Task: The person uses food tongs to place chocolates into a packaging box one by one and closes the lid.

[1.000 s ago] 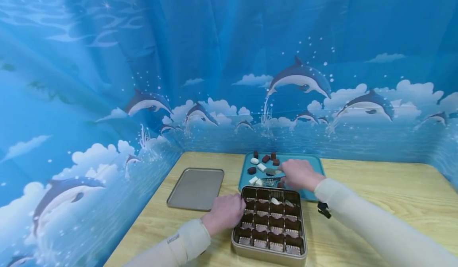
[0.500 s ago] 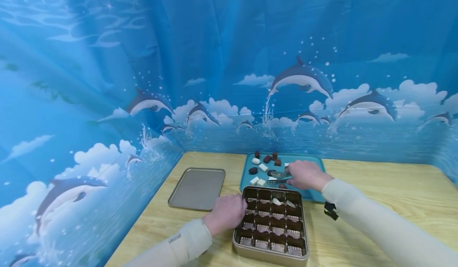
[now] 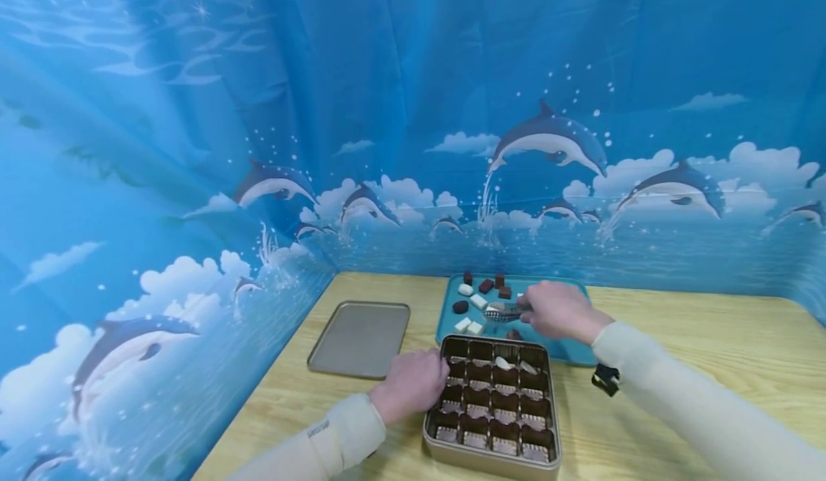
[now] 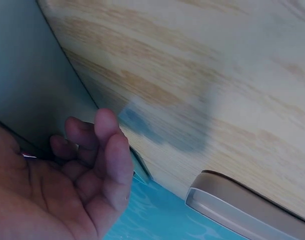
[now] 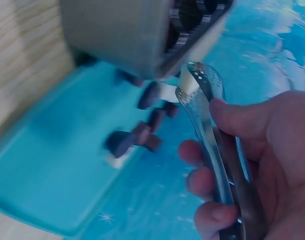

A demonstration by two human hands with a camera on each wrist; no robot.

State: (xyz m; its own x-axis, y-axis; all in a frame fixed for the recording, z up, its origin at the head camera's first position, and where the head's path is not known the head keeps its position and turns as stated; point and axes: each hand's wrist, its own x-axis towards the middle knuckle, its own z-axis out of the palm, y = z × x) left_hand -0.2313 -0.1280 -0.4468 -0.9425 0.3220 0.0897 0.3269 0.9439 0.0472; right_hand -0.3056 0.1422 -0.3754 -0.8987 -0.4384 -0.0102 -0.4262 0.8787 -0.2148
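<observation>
My left hand [image 3: 413, 382] holds the left wall of a bronze tin [image 3: 493, 467] lined with a brown compartment insert. In the left wrist view, the curled fingers [image 4: 106, 150] lie along the tin's outer side [image 4: 37, 75]; the thumb is mostly hidden. My right hand [image 3: 560, 312] grips metal tongs [image 3: 503, 313] over the blue tray [image 3: 574, 354]. Their perforated tips nearly meet around a white piece [image 5: 186, 79], seen in the right wrist view. Two pale pieces, one of them [image 3: 503, 363], lie in the tin's far row.
Several white and dark-brown chocolate-like pieces [image 3: 460, 307] are spread over the tray's left part. A flat bronze lid [image 3: 360, 339] lies left of the tin on the wooden table [image 3: 684, 359]. A blue dolphin-print curtain [image 3: 400, 108] borders the table at the back and left.
My right hand and the tongs have moved slightly right and up over the tray. The tongs' tips have closed together around a white piece. My left hand stays on the tin.
</observation>
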